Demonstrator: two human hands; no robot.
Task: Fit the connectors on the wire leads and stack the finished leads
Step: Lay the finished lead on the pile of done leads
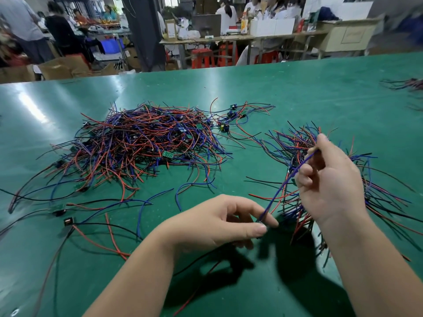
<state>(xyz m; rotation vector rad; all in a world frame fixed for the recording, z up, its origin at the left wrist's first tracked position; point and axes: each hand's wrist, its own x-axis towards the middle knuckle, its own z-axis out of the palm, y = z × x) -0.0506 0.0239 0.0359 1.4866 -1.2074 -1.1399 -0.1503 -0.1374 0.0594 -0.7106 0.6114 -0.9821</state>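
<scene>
My left hand (225, 221) pinches a small dark part (261, 223) at the lower end of a blue wire lead (282, 187), just above the green table. My right hand (329, 181) is raised to the right of it and holds the same blue lead stretched between thumb and fingers, its upper end near my fingertips. A red and a black wire hang down under my left hand. Behind my right hand lies a spread stack of red, blue and black leads (293, 145). A big tangled heap of leads with small green boards (146, 140) lies at the centre left.
The green table (320, 92) stretches far back. Loose leads with small black parts (68, 221) lie at the near left. More wires (407, 84) sit at the far right edge. People, benches, red stools and cardboard boxes stand beyond the table.
</scene>
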